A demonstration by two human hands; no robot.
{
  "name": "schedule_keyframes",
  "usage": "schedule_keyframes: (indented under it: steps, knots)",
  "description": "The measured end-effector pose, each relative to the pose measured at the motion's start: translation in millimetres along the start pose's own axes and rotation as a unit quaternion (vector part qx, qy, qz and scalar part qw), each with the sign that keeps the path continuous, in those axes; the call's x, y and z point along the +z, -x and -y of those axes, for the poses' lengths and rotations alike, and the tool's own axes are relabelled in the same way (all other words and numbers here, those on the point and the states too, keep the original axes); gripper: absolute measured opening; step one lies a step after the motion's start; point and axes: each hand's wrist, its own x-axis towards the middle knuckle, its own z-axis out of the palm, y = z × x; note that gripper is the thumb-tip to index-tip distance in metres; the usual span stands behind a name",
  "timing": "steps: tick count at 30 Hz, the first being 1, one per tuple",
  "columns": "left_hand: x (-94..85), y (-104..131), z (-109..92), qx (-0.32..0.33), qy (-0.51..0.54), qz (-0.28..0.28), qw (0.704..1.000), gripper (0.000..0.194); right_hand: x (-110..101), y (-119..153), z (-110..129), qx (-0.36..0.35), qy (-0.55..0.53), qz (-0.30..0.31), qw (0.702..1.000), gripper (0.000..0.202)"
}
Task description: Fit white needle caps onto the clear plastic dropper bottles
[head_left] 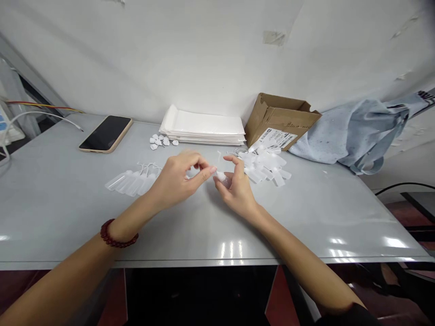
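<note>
In the middle of the table, my right hand (238, 188) grips a small translucent plastic piece with a white top (221, 176) between thumb and fingers. A thin pale strand (219, 157) stands up above it. My left hand (181, 175) is closed in a pinch right beside the white top; what its fingertips hold is too small to make out. Left of my left hand lies a row of clear flat plastic pieces (131, 182) with white tops and string loops. A loose pile of similar clear pieces (267, 164) lies beyond my right hand.
Several small white pieces (159, 141) lie near a stack of white padded envelopes (207, 124) by the wall. An open cardboard box (282, 120) stands right of them, beside light blue fabric (340, 129). A phone (106, 133) and white cable (44, 113) are at left.
</note>
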Motion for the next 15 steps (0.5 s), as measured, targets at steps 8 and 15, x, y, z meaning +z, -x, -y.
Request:
schedule_keyframes:
  steps: [8, 15]
  knots:
    - [8.6, 1.9, -2.0, -0.082, 0.083, 0.127, 0.985, 0.03, 4.3, 5.1, -6.6, -0.075, 0.097, 0.004, 0.992, 0.049]
    - [3.7, 1.5, -0.8, -0.039, 0.106, 0.166, 0.98, 0.026, -0.3, 5.3, 0.1, 0.002, -0.033, 0.093, 0.995, 0.046]
